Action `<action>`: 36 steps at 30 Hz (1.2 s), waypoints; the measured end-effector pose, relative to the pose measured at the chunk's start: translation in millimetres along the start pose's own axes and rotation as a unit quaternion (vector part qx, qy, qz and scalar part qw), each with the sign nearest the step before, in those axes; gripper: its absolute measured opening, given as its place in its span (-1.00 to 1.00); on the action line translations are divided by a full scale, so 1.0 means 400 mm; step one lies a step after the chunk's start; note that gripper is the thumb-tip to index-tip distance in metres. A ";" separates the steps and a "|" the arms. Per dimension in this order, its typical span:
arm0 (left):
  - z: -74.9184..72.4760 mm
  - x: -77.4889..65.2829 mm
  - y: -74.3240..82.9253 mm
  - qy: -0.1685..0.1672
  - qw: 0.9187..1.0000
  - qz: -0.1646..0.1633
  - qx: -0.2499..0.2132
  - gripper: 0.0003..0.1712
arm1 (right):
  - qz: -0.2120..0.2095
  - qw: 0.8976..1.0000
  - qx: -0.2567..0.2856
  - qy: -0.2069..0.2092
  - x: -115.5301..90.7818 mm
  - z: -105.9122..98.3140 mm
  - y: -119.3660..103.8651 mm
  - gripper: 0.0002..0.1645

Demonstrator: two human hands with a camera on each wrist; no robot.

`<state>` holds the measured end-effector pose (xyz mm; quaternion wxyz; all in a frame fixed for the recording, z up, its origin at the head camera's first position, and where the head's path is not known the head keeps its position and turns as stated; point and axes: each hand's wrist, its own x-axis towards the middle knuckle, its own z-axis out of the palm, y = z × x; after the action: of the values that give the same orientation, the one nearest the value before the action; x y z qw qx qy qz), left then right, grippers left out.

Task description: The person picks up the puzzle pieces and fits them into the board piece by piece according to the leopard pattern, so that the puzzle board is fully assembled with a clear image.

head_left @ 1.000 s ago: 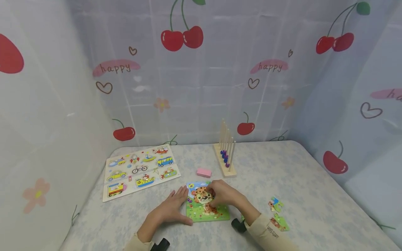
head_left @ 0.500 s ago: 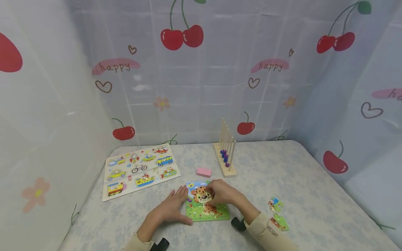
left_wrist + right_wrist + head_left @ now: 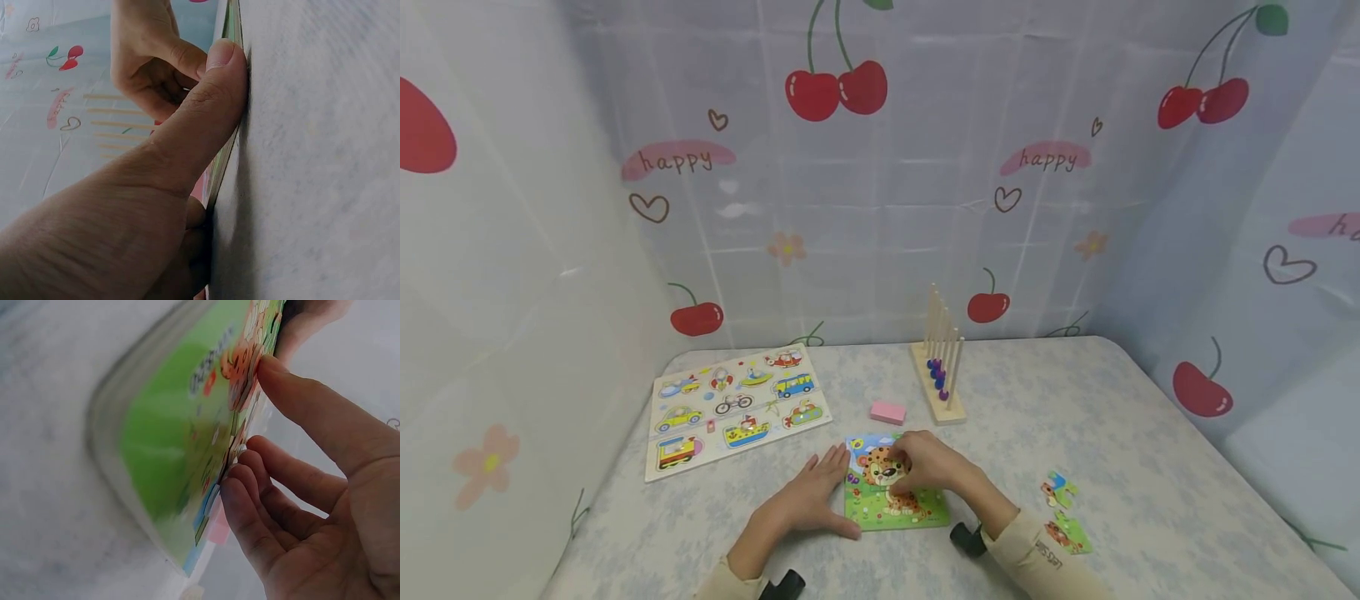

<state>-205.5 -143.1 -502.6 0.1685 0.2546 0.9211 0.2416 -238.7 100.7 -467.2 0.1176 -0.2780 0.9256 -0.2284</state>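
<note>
A square leopard jigsaw puzzle (image 3: 865, 515) with a green lower part lies on the table before me. My left hand (image 3: 808, 502) is spread flat along its left side, thumb reaching toward the lower left corner; in the left wrist view that thumb (image 3: 209, 94) lies against the board's edge. From the right, my right hand (image 3: 931, 462) bends over the leopard's head. The right wrist view has the thumb and fingertips curled at the edges of a leopard puzzle piece (image 3: 240, 381), whose rim stands slightly proud. The hand hides the upper right of the picture.
Two loose puzzle pieces, one blue and green (image 3: 1060, 490) and one mostly green (image 3: 1075, 535), lie to the right of my forearm. Beyond the puzzle are a pink block (image 3: 888, 412) and a wooden peg rack (image 3: 950, 415) with beads. A vehicle puzzle board (image 3: 707, 443) lies back left.
My right thumb has slid slightly left over the leopard, just under its face, and the hand has shifted a little with it. The left hand stays put.
</note>
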 end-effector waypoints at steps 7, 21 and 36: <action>0.003 -0.002 0.004 -0.001 1.000 -0.002 -0.003 0.41 | -0.008 1.000 0.026 -0.007 -0.003 0.000 0.010 -0.41; 0.000 0.000 0.002 -0.002 1.000 0.000 -0.005 0.41 | -0.030 0.998 0.052 -0.018 -0.018 -0.009 0.037 -0.38; 0.000 0.005 0.001 -0.002 1.000 -0.003 0.000 0.44 | 0.002 0.998 0.061 0.002 -0.114 -0.072 0.123 -0.34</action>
<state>-206.9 -141.5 -502.8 0.1706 0.2522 0.9217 0.2403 -234.0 173.2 -462.0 0.1331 -0.2680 0.9106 -0.2850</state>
